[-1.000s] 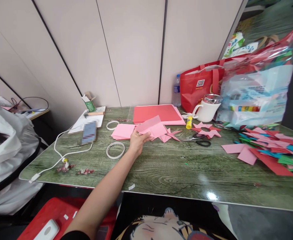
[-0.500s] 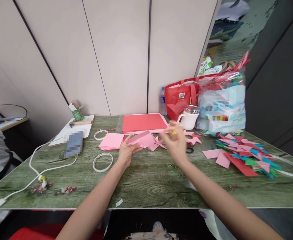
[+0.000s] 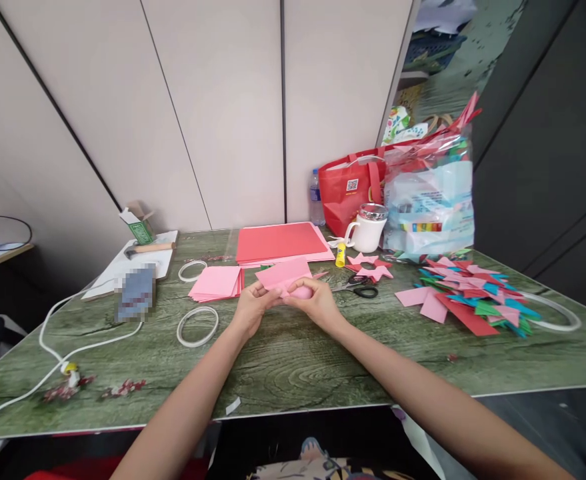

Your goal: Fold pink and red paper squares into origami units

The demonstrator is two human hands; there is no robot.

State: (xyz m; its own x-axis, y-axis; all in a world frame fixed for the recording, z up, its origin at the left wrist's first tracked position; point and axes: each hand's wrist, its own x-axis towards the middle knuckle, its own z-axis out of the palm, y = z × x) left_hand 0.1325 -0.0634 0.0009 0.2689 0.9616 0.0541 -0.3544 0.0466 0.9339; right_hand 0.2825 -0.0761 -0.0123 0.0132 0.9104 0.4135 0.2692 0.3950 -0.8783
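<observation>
My left hand (image 3: 251, 308) and my right hand (image 3: 315, 301) both grip a folded pink paper piece (image 3: 285, 275) just above the green wood-grain table (image 3: 323, 360). A small stack of pink paper squares (image 3: 216, 283) lies left of the hands. Behind them lies a bigger stack of red sheets (image 3: 279, 241). Black-handled scissors (image 3: 361, 288), folded pink stars (image 3: 370, 266) and a yellow glue stick (image 3: 341, 254) lie to the right of my right hand.
A heap of coloured folded paper pieces (image 3: 465, 298) covers the right side. A white mug (image 3: 367, 229), red bag (image 3: 347, 190), water bottle (image 3: 315, 207) and plastic bag (image 3: 430, 200) stand at the back. Two tape rings (image 3: 197, 326), a phone (image 3: 135, 301) and a white cable (image 3: 53, 347) lie left.
My right hand came into view and has closed on the pink paper beside the left hand. The paper has come down nearer the table, and the view has swung right.
</observation>
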